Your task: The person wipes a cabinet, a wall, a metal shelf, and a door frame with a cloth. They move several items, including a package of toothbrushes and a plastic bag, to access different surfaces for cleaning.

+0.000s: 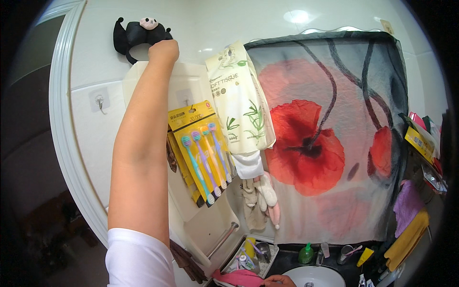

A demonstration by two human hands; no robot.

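Observation:
My left arm, in a white sleeve, reaches up across the left side. My left hand (164,49) is closed at the right end of a black plush headband (138,36) with a pink face ornament, above a white wall cabinet (190,80). The fingertips are hidden behind the hand. At the bottom edge, only partly in view, my right hand (280,281) pinches the edge of a pink cloth item (238,277) beside the white washbasin (315,278). Packs of toothbrushes (200,150) and a soft tissue pack (240,104) hang by the cabinet.
A poppy-print curtain (304,150) covers the wall behind the basin. A tray (269,260) of toiletries, a green bottle (306,254) and a yellow tube (365,257) stand on the dark counter. Towels (408,240) hang at right. A doorframe (62,118) is at left.

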